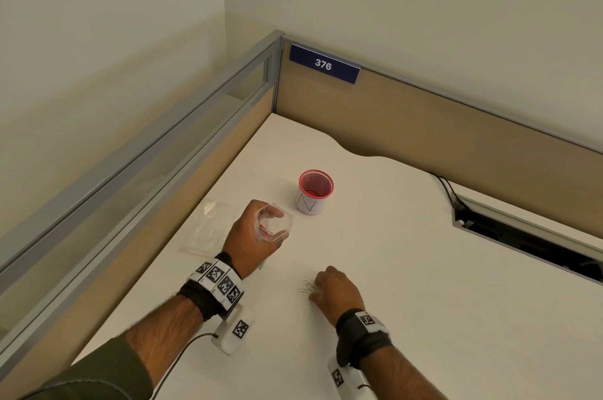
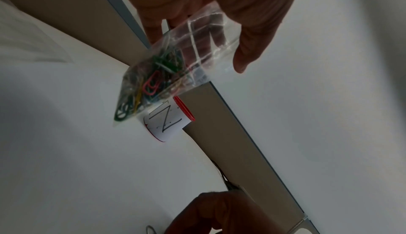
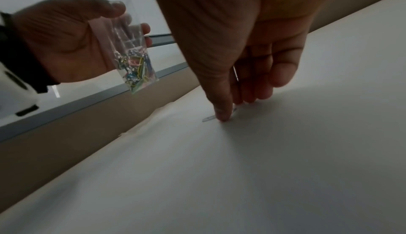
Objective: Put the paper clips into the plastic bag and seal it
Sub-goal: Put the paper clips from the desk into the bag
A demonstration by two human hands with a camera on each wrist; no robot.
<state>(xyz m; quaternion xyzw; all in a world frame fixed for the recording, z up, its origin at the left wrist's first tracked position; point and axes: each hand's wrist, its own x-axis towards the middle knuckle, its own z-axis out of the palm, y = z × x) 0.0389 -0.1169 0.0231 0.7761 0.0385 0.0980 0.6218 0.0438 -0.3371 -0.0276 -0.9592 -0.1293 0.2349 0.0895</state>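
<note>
While the left hand (image 1: pixel 253 233) is gripping the plastic bag (image 1: pixel 274 223) aloft by its upper part, the right hand (image 1: pixel 336 290) is pressing fingertips (image 3: pixel 223 114) onto loose paper clips (image 1: pixel 306 287) on the desk (image 1: pixel 424 269); whether they are pinched, cannot tell. Light, slippery wire, probably needing edge-lifting.

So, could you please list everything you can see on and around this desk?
plastic bag: one, clear, held above the desk in the left grip.
paper clips: many, mixed colours, inside that bag.
loose paper clips: a few, silver, on the desk at the right grip.
spare bag: one, clear, flat on the desk, left side.
mesh cup: one, red with white paper marked N, farther back.
sign: one, blue, reads 376, on the partition.
cable: one, black, at the desk's far cut-out.
left grip: pinches the bag.
right grip: fingertips on the loose clips.
</note>
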